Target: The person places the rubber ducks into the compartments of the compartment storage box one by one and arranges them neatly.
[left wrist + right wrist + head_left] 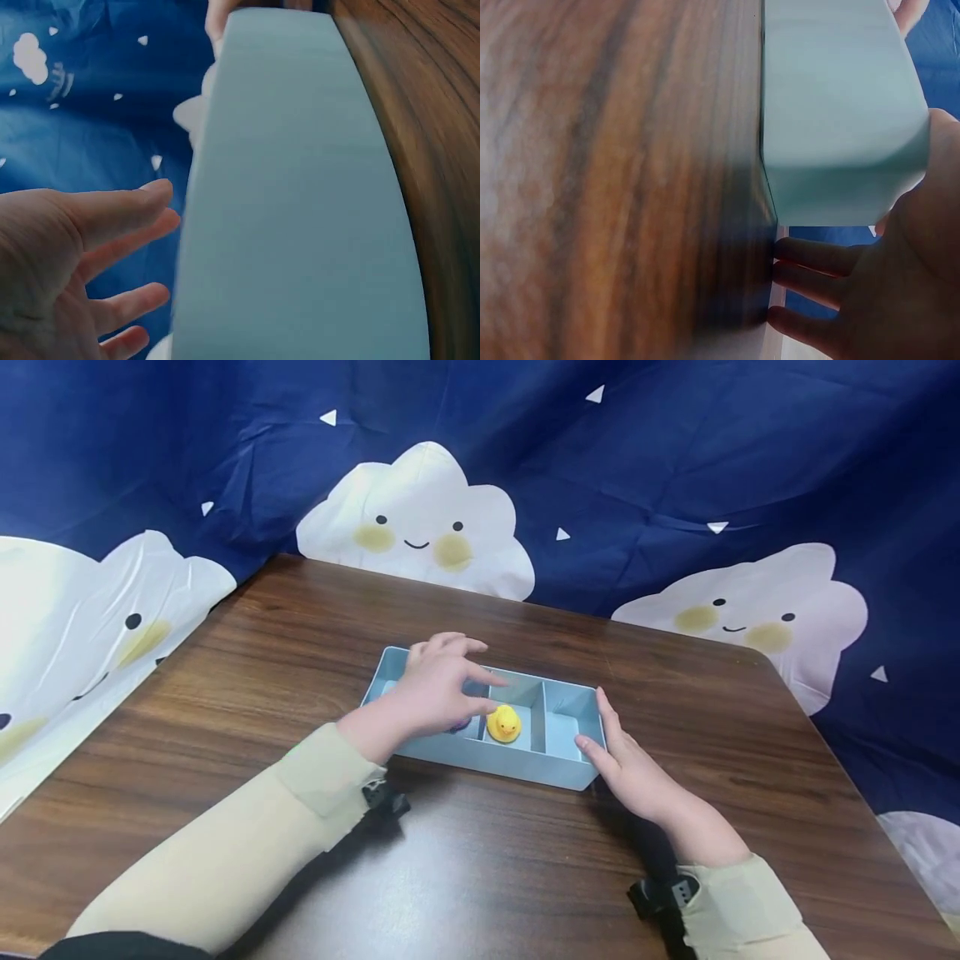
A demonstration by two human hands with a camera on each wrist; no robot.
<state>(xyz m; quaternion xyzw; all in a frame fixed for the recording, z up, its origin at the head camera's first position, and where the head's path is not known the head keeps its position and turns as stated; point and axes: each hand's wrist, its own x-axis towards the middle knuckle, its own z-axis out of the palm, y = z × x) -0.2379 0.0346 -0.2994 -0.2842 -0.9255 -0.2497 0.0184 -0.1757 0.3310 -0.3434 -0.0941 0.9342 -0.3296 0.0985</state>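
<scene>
A light blue divided box (495,764) sits on the table, its long side facing me. In one middle compartment is a yellow toy duck (504,724). A small purple thing (460,725) in the compartment to its left is mostly hidden by my left hand. That left hand (442,689) hovers over the box, fingers spread and thumb tip right by the duck; the left wrist view shows nothing between thumb and fingers. At the box's right end, my right hand (633,764) holds the end wall, thumb over the rim and fingers along the outside.
The dark wooden table (480,860) extends around the box on all sides. Behind it hangs a blue cloth (562,452) printed with smiling white clouds. Each wrist wears a small black camera (663,893) on a strap.
</scene>
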